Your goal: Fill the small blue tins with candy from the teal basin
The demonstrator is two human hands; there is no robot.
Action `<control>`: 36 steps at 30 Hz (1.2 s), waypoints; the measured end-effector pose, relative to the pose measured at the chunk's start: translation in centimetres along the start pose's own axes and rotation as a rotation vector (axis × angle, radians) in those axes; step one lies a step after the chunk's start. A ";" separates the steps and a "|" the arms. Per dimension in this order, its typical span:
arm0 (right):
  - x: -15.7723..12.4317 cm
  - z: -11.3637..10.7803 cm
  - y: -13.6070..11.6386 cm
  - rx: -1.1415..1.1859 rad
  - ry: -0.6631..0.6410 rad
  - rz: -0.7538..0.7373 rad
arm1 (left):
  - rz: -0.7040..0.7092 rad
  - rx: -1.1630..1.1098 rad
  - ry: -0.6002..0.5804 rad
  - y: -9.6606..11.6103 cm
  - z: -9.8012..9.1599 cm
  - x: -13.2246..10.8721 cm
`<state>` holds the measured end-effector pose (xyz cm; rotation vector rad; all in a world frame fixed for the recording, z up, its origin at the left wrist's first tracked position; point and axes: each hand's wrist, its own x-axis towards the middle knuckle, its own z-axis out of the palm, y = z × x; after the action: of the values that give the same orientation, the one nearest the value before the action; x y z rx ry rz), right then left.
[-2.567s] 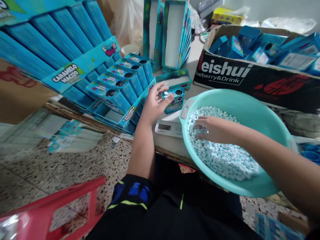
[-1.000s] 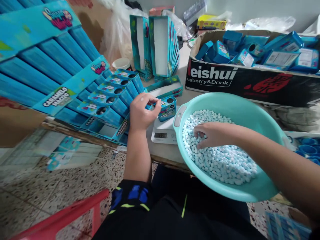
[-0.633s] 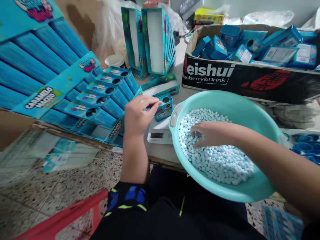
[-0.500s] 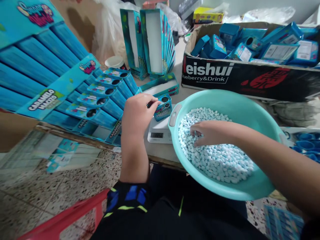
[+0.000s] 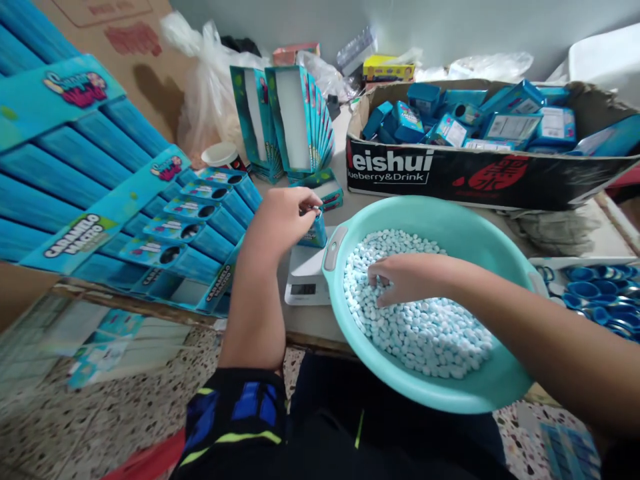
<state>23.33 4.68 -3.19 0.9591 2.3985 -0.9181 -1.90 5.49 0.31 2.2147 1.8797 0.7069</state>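
A small blue candy tin [image 5: 315,233] stands upright on a white digital scale [image 5: 303,291]. Over the tin's top is my left hand [image 5: 287,215], its thumb and forefinger pinched together. A tiny pale bit shows at those fingertips, too small to name. My right hand [image 5: 405,279] reaches into a turquoise basin [image 5: 505,243] of pale blue and white candies [image 5: 430,333]. Its fingers are bent down against the candies, with the thumb held apart from them. The basin's left handle overlaps the scale's right side.
To the left leans a blue display stand [image 5: 100,180] with several tins in its lower slots. Behind the basin sits a black cardboard box [image 5: 480,175] of blue tins. Folded cartons [image 5: 295,120] stand at the back; blue lids [image 5: 595,293] lie at the right.
The view has tilted up and shifted slightly. My left hand has moved from the tin's left edge to over its top. My right hand stays in the candies.
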 end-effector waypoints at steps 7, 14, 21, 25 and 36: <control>0.1 0.1 0.3 0.021 0.001 0.009 | 0.109 -0.016 0.127 -2.3 -1.0 -0.9; 0.2 0.3 0.5 0.009 0.008 0.016 | -0.044 0.154 0.106 -3.1 -1.9 -1.6; 0.4 0.6 0.7 0.009 0.023 -0.001 | -0.085 0.235 -0.005 -2.2 -1.8 -2.0; 0.1 0.3 0.4 0.016 0.015 0.008 | -0.057 0.156 0.002 -1.9 -1.5 -1.8; -0.1 0.2 0.1 0.040 0.013 0.015 | 0.034 -0.072 -0.013 -1.2 -0.8 -1.8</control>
<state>23.52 4.58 -3.33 0.9989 2.3890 -0.9605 -3.53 3.89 0.09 2.2065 1.7852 0.7522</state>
